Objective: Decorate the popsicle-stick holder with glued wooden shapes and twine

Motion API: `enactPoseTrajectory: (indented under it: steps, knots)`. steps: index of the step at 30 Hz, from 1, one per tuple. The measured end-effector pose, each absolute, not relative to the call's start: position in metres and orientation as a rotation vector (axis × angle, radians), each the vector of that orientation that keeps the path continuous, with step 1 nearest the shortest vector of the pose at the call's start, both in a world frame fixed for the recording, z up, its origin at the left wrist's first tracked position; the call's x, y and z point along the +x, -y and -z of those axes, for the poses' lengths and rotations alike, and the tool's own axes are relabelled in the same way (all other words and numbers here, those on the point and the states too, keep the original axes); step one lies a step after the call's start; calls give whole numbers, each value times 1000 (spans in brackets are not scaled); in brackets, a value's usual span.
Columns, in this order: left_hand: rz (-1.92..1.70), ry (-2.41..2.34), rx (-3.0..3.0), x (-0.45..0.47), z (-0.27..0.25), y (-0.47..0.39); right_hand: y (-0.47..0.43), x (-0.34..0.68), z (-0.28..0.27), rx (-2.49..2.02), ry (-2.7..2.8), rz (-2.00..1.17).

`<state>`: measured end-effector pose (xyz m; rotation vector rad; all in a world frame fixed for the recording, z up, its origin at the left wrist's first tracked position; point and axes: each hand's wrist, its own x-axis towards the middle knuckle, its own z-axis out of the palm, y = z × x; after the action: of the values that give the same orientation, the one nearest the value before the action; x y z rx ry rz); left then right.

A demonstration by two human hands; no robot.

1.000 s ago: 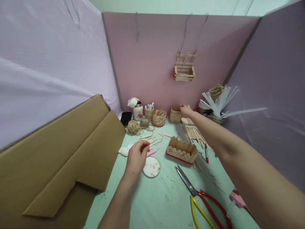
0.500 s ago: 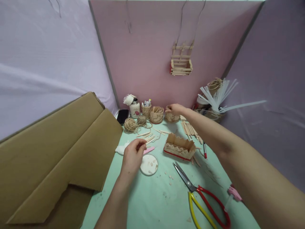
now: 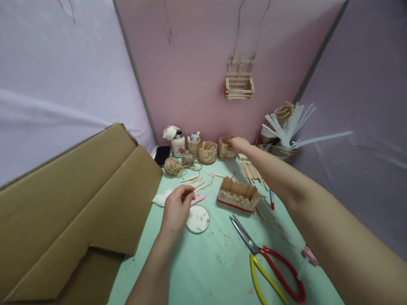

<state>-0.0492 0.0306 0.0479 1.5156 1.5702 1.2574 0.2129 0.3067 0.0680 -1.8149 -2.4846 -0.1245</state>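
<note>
My left hand (image 3: 176, 207) hovers above the near-left part of the table, its thumb and fingertips pinched together. Whatever sits in the pinch is too small to make out. Just beside it are a white round dish (image 3: 197, 219) with small chips and a pink tool (image 3: 199, 199). My right hand (image 3: 241, 145) reaches to the back and grips the right rim of a small wooden container (image 3: 225, 151), with some fingertips hidden inside. A long box of wooden pieces (image 3: 238, 195), with a zigzag rim and red base strip, stands between my arms.
Large scissors (image 3: 251, 243) with red and yellow handles lie in front. Wooden sticks (image 3: 253, 173) are spread at the back right. Twine balls (image 3: 173, 166), a stick-filled container (image 3: 207, 153) and a jar (image 3: 178, 144) line the back. Cardboard (image 3: 95, 203) rises on the left.
The small wooden container has shifted slightly back and tilted under my right hand, so more of its opening shows. My left hand keeps its pinch in nearly the same place.
</note>
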Motion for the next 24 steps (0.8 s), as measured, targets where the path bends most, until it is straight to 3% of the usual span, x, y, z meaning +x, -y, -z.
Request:
enactPoseTrajectory:
  steps: [9, 14, 19, 24]
  knots:
    - [-1267, -1570, 1537, -49, -48, -29, -299, 207, -71, -1905, 2435, 154]
    - [-1333, -1547, 1511, -55, -48, -32, -268, 213, -100, -1799, 2272, 289]
    - [-1412, -1559, 1480, -58, -49, -32, -192, 204, -127, -1628, 2199, 324]
    - [-1477, -1450, 1412, -56, -47, -34, -76, 154, -105, -1337, 2369, 6]
